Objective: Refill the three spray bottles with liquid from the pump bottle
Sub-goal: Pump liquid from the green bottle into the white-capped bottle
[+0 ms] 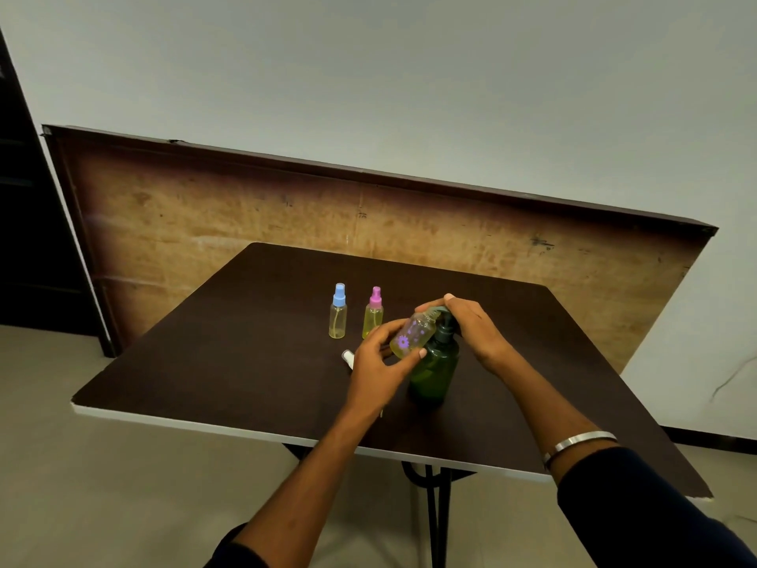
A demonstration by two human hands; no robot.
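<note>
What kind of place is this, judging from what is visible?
Probably a plain, sparsely furnished room, not a kitchen or workshop. A dark folding-type table stands on a tiled floor, a bare pale wall is behind, and a worn wooden board leans against that wall.

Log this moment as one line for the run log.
step: filling third bottle | left hand: holds flowered spray bottle tilted at spout | right hand: on green pump bottle head | blue-capped bottle, pink-capped bottle: upright, capped

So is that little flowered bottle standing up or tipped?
Tipped. The left hand holds the flowered bottle slanted, its open neck up against the spout of the green pump bottle.
</note>
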